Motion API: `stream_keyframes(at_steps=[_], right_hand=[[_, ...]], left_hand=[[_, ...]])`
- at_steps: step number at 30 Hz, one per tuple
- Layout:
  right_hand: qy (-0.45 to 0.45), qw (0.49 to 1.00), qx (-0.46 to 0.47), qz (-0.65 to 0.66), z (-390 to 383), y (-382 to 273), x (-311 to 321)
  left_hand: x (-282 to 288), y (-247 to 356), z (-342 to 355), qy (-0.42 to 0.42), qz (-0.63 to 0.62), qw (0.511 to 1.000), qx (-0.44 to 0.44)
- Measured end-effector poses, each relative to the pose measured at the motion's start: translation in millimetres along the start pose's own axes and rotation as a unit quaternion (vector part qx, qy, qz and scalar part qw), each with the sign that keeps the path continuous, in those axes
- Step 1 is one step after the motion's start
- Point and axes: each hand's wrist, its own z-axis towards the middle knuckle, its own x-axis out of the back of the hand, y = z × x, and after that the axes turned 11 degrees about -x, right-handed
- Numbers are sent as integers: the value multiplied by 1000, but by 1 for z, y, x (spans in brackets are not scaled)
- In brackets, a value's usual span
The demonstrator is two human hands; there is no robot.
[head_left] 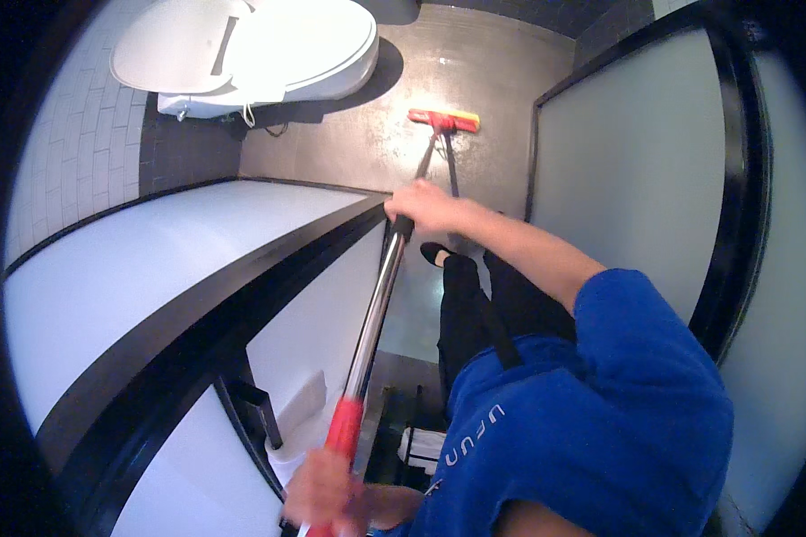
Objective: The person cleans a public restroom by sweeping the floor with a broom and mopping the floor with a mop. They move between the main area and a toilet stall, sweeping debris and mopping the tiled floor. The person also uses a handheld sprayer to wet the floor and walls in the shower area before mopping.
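My right hand (pixel 425 206) is wrapped round the upper part of a mop pole, just above its black collar. Lower down, my left hand (pixel 322 492), slightly blurred, closes round the red grip at the pole's near end. The sponge mop (pixel 364 336) has a silver metal pole that slants away toward the floor. Its red head with a yellow strip rests on the grey floor (pixel 497 54), right of the white toilet (pixel 304 45). The pole's shadow falls beside it.
Frosted panels in black frames stand on the left (pixel 152 242) and right (pixel 636 143), close to my arms. White wall tiles (pixel 76 170) line the far left. My black shoe (pixel 434 254) is below my right hand. A white bundle (pixel 424 449) lies near my waist.
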Motion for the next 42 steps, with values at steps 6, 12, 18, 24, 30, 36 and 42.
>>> stream_keyframes(at_steps=[6, 12, 18, 24, 30, 36, 42], right_hand=[[51, 998, 14, 35, 2, 22, -52], [-47, 993, 36, 100, -51, -47, -98], [34, 997, 55, 50, -35, -53, -58], [249, 960, -120, 43, 12, 4, 16], [279, 847, -420, 167, -31, 180, -45], [111, 851, -482, 177, -27, 275, -166], [136, 929, -333, 86, 48, 387, -288]], left_hand=[[-27, -9, -30, 85, -17, 995, 50], [28, 32, 26, -87, -202, 975, 2], [40, 16, 62, -118, -276, 951, -80], [8, -87, 85, -59, -220, 969, -93], [-90, -138, 150, 8, -286, 958, -5], [-163, -274, 121, 54, -327, 943, -8], [-187, -320, 118, -22, -207, 971, -116]])
